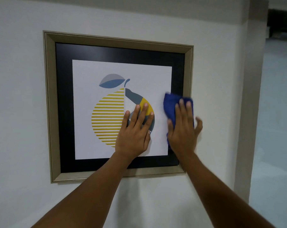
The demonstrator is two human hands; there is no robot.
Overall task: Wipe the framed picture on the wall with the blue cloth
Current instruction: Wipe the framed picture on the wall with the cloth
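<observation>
The framed picture [53,102] hangs on a white wall, with a beige frame, a black mat and a print of a striped yellow fruit with a blue leaf. My left hand [134,130] lies flat on the glass over the fruit, fingers apart and holding nothing. My right hand [183,129] presses the blue cloth [170,102] against the right side of the picture, over the print's edge, the black mat and the frame's right rail. Most of the cloth is hidden under the palm.
The white wall [17,112] surrounds the frame. A beige corner trim [249,96] runs vertically just right of the picture, and beyond it a pale floor and a dark opening recede at the far right.
</observation>
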